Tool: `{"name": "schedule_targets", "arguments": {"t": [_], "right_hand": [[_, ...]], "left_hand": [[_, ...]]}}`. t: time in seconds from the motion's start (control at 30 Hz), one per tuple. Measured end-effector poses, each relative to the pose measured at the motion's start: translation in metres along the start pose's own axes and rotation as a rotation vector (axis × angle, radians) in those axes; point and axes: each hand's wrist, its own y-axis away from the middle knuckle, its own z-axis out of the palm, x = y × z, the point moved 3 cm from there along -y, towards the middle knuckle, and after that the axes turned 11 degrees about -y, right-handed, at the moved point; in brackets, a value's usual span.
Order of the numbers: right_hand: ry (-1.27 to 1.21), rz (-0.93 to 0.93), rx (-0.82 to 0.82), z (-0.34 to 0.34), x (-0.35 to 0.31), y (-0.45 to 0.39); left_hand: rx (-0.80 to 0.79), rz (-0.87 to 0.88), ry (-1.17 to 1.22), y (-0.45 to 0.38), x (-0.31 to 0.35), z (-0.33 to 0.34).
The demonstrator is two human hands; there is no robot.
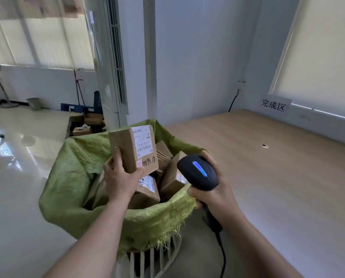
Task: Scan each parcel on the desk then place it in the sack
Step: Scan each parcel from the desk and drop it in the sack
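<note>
Over sack (71, 177), L hand (119, 177) grips parcel (133, 149), thumb on front; R hand (213, 189) clenches scanner (197, 171).

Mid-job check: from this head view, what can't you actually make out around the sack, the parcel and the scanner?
- Bottom of the green woven sack: hidden by cardboard parcels inside.
- Label on the brown cardboard parcel in the left hand: too small to read.
- Black handheld scanner trigger: covered by the right hand.
- Scanner cable: cut off by the bottom edge.
</note>
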Motion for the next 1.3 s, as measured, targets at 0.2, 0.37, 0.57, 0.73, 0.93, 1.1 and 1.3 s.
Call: {"name": "schedule_targets", "arguments": {"t": [0.2,0.37,0.57,0.73,0.93,1.1,1.3], "right_hand": [[0.002,0.022,-0.032,0.041,0.02,-0.045],[0.013,0.027,-0.043,0.061,0.03,-0.064],[0.017,0.037,-0.018,0.055,0.04,-0.058],[0.023,0.023,0.109,0.025,0.036,-0.03],[0.06,0.034,0.307,-0.026,0.013,0.024],[0.13,0.035,0.422,-0.069,-0.017,0.081],[0.14,-0.057,0.577,-0.119,-0.061,0.168]], "left_hand": [[0.169,-0.041,-0.151,-0.066,-0.032,-0.025],[0.062,-0.005,-0.305,-0.099,-0.053,-0.022],[-0.068,0.188,-0.162,-0.082,-0.032,-0.003],[-0.109,0.361,-0.07,-0.034,0.006,0.019],[-0.297,0.482,0.002,0.038,0.042,0.058],[-0.405,0.572,-0.004,0.103,0.075,0.077],[-0.5,0.729,0.048,0.192,0.132,0.083]]}}
